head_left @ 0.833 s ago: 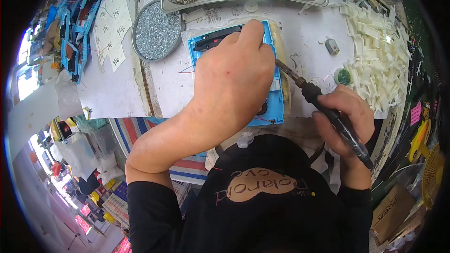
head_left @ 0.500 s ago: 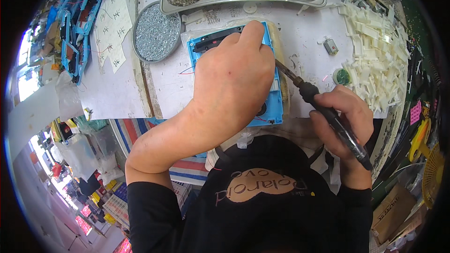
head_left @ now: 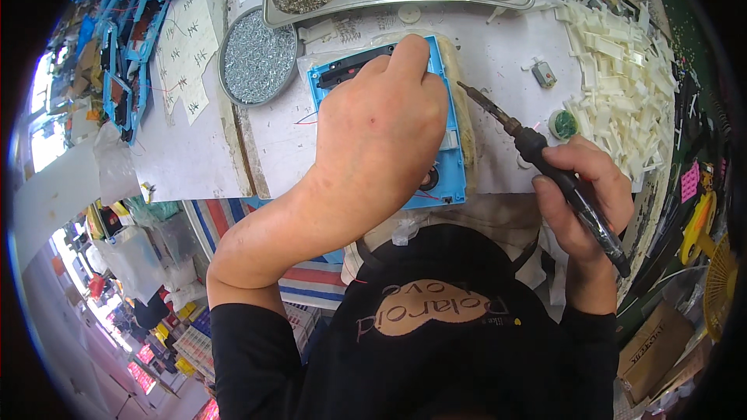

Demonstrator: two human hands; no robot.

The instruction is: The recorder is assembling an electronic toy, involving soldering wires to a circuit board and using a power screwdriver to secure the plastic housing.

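The left hand (head_left: 381,120) bends over a blue plastic casing (head_left: 450,179), which lies on a beige pad (head_left: 465,140) on the white table (head_left: 506,54); its fingertips are hidden, so whether they pinch anything cannot be told. The right hand (head_left: 597,190) pinches a black soldering iron (head_left: 557,174) between thumb and fingers, the tip just right of the casing. Near it sit a small motor (head_left: 544,73) and a green roll (head_left: 563,124)

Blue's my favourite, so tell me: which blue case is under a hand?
The blue case beneath the left hand, mid-picture; the other blue cases are bunched at upper left, with no hand over them.
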